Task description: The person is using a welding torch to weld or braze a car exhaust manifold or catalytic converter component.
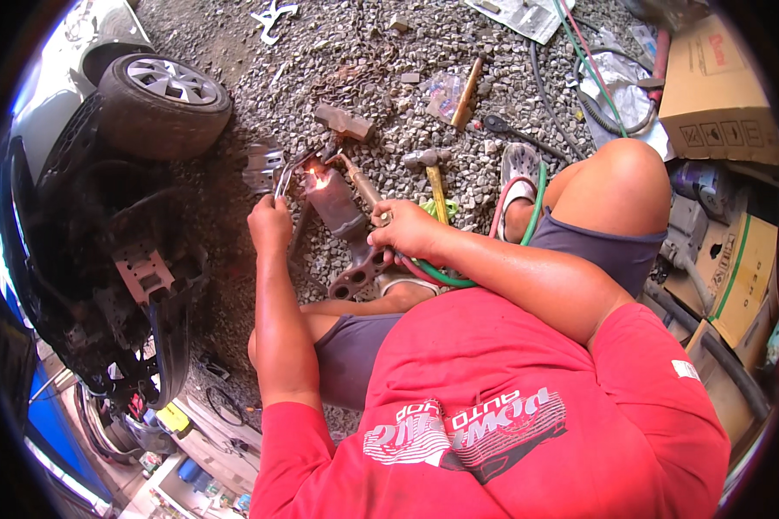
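Note:
My right hand [404,227] is wrapped round a gas cutting torch [365,185], from which a green hose [446,278] and a red hose run. The torch tip is close to the upper end of a rusty exhaust manifold [335,206], where the metal glows orange with a small bright flame. My left hand [271,223] is closed on silver pliers [283,180], whose jaws reach toward that hot end; their exact grip is hard to make out. The manifold's flange with round holes [357,275] lies toward me, near my leg.
On the gravel lie a heavy hammer head [344,122], a yellow-handled hammer [438,183], a wooden handle [467,92] and a black ratchet [521,134]. A car wheel [164,104] and dark car parts stand at left. Cardboard boxes [710,95] sit at right.

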Available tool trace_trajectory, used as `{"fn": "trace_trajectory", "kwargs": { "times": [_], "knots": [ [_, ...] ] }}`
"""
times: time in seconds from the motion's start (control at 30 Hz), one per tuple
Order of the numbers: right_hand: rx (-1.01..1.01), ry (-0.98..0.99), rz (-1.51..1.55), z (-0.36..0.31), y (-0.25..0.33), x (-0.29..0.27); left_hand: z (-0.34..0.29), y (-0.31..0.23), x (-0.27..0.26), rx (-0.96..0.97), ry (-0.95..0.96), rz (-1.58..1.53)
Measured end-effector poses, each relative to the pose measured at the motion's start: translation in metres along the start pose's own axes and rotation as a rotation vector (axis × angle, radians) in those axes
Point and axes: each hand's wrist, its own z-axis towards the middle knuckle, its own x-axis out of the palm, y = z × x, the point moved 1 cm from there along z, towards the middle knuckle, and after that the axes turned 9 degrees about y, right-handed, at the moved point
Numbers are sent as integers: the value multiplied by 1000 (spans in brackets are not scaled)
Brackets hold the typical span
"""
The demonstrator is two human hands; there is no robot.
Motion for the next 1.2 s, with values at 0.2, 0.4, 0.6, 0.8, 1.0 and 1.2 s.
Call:
{"fn": "trace_trajectory", "kwargs": {
  "times": [0.2, 0.4, 0.6, 0.8, 1.0, 1.2],
  "knots": [
    [21, 34, -17, 0, -6, 0, -12, -21, -25, 63, -239, -235],
    [56, 76, -34, 4, -8, 4, -21, -5, -46, 101, -315, -573],
    [-7, 12, -70, -5, 3, 10, -45, -29, -84, 165, -450, -1021],
    [-150, 115, -428, -23, 13, 26, -62, -70, -107, 521, -547, -1042],
    [-172, 191, -384, -31, 25, 29, -79, -80, -105, 614, -552, -727],
    [-220, 172, -84, -49, 59, 22, -75, -57, -108, 784, -526, -77]
  ]
}}
